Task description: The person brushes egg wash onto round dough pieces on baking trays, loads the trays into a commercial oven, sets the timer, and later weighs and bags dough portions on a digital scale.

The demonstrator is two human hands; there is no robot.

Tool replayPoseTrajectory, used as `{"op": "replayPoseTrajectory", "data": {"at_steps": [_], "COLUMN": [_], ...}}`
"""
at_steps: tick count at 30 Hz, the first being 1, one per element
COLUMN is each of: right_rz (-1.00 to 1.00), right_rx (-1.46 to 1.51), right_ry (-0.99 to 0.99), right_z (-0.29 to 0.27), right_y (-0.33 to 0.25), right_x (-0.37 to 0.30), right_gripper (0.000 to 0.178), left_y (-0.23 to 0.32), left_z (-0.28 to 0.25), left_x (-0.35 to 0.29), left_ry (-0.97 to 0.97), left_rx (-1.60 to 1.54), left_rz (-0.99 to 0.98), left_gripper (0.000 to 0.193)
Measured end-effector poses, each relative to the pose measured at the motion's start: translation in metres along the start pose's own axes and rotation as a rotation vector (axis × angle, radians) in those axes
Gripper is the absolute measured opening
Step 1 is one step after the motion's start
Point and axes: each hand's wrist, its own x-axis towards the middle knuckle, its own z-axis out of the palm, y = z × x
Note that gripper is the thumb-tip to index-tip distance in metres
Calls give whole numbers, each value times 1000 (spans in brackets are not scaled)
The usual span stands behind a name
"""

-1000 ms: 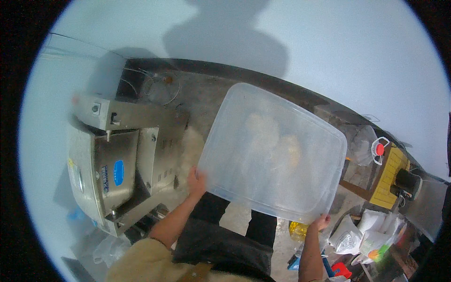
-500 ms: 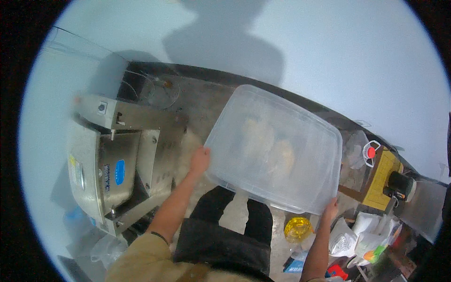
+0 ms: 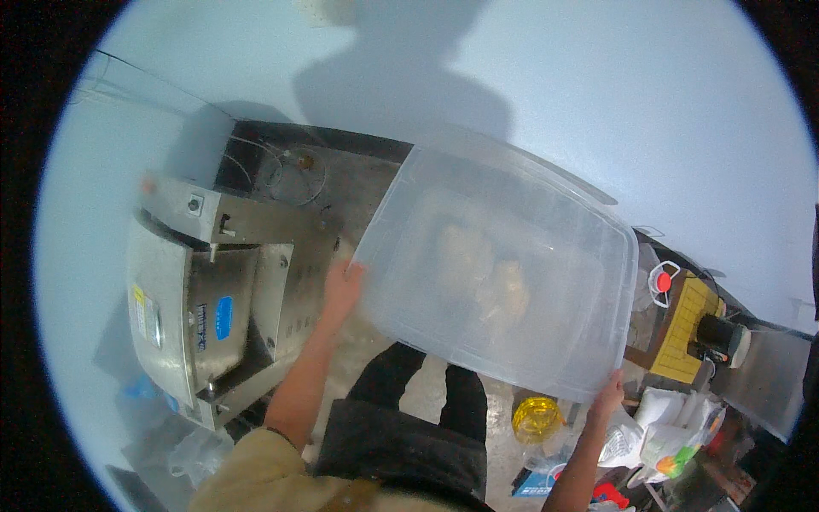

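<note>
A large translucent plastic box [image 3: 567,333] is held out in front of me, its far side raised against the wall. Pale, dough-like lumps [image 3: 505,294] show blurred in or through its middle; I cannot tell whether a lid lies over them. My left hand [image 3: 343,286] grips the near left edge, fingers closed over the rim. At the near right corner, my right hand [image 3: 608,394] holds the edge, its fingers partly hidden behind the plastic.
To the left stands a stainless steel machine [image 3: 226,290] with an open hopper. At right are a yellow carton [image 3: 687,328], a red-capped jug [image 3: 664,283], a jug of yellow oil [image 3: 537,420] and white bags [image 3: 670,427]. A wall [image 3: 597,94] rises ahead.
The box looks larger and its far edge sits higher against the wall. My left hand has shifted slightly left and my right hand slightly lower; both still hold it.
</note>
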Motion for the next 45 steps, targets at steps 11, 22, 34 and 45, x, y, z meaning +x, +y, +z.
{"op": "replayPoseTrajectory", "data": {"at_steps": [11,22,34,45], "right_rz": [24,47,305,475], "right_rx": [-87,-159,190,722], "right_ry": [10,-87,-270,-400], "right_z": [-26,-14,66,278], "right_y": [6,46,-29,-69], "right_x": [1,3,98,212], "right_gripper": [56,50,25,20], "left_y": [-25,-61,16,34], "left_z": [-9,21,70,189], "left_x": [-21,-34,94,267], "left_ry": [-85,-37,-95,-156], "left_rx": [113,46,-16,-719], "left_rz": [-103,-38,-81,-98], "left_gripper": [49,49,35,20]}}
